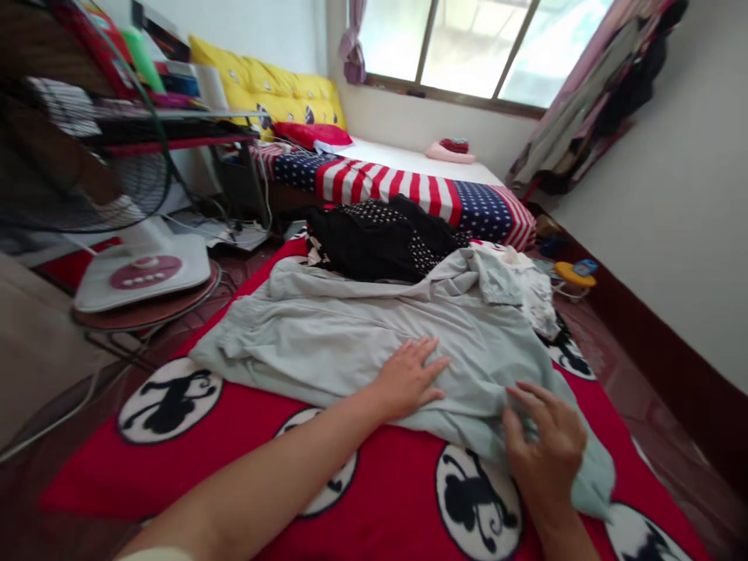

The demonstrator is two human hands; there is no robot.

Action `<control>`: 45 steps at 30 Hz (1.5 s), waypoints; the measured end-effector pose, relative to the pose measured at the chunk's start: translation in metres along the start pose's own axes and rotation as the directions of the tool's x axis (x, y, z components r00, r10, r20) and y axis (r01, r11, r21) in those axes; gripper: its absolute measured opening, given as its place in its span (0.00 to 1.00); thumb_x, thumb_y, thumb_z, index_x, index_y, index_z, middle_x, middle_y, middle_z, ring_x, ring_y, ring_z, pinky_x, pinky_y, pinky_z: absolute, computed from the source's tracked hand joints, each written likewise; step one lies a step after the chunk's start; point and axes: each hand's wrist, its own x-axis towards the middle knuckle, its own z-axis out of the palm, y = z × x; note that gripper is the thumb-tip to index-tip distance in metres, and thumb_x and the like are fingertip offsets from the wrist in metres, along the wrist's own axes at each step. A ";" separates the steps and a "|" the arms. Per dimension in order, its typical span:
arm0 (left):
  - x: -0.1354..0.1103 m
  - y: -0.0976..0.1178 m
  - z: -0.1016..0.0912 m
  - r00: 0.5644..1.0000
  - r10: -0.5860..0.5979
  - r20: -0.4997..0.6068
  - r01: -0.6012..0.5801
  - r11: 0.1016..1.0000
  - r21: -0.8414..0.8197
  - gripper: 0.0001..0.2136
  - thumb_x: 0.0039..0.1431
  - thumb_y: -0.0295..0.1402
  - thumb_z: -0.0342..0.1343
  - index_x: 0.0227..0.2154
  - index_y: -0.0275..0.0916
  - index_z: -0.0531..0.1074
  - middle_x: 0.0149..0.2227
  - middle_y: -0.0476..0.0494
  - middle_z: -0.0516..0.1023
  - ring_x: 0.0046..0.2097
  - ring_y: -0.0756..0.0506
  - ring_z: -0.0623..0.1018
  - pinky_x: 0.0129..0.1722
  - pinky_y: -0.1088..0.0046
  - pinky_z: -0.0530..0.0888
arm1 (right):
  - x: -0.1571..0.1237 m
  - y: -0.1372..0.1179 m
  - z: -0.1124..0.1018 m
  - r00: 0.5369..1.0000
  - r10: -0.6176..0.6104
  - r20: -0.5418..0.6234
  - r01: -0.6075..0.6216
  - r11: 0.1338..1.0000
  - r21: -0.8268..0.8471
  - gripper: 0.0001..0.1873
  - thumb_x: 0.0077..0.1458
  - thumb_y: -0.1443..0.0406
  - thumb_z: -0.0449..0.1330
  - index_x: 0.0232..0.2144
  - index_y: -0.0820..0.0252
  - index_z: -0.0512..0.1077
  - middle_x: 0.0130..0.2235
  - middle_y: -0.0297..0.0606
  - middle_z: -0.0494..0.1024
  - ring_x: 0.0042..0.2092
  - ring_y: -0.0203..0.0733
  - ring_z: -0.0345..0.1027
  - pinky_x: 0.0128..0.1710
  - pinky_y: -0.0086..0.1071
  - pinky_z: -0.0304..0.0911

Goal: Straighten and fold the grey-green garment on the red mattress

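Observation:
A pale grey-green garment (344,335) lies spread across the red blanket, with gathered elastic at its left end and creases over its middle. My left hand (409,378) rests flat on its near half, fingers apart, holding nothing. Over the garment's right part is my right hand (546,436), slightly blurred. Its fingers are loosely bent and its thumb stands a little apart from them, close to a fold in the cloth. The garment's lower right end (593,479) shows beyond this hand.
Black clothing with white dots (379,234) is heaped behind the garment, and white cloth (534,292) lies at the right. The red blanket (386,499) has monkey prints. On the left, a fan (146,269) stands on a round stool (157,308). A bed (386,179) is farther back.

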 end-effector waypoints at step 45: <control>0.021 -0.051 -0.006 0.951 -0.262 -0.163 0.278 0.957 0.083 0.21 0.64 0.43 0.48 0.59 0.48 0.66 0.66 0.40 0.59 0.66 0.36 0.59 0.64 0.46 0.55 | 0.112 -0.001 0.067 0.895 -0.109 0.433 0.010 0.974 0.225 0.08 0.57 0.65 0.58 0.36 0.56 0.77 0.43 0.42 0.75 0.44 0.44 0.71 0.46 0.39 0.67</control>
